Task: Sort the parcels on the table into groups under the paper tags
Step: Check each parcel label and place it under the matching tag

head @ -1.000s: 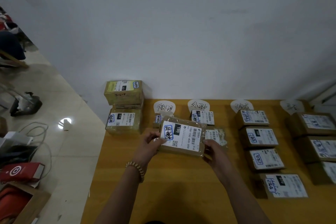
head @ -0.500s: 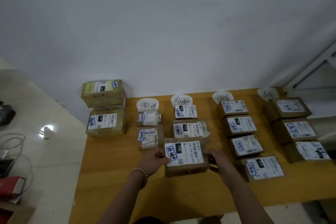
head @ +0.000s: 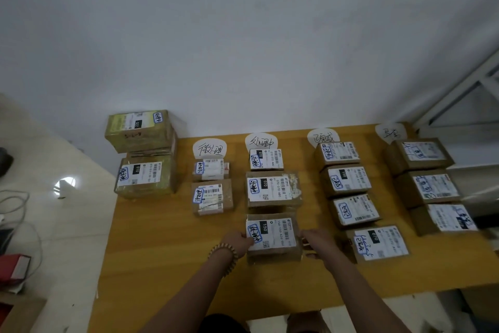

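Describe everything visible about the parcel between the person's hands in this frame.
The parcel is a small brown cardboard box lying flat on the wooden table, third and nearest in the column under the second paper tag. Its top carries a white shipping label with barcodes, a black patch reading 150, and a blue-bordered sticker with handwriting. The left hand touches its left edge and the right hand its right edge. It sits just behind the middle parcel, roughly aligned with it.

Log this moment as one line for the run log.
phase: placing | hands: both on parcel sides | spot: third in column under second paper tag | on table: yes
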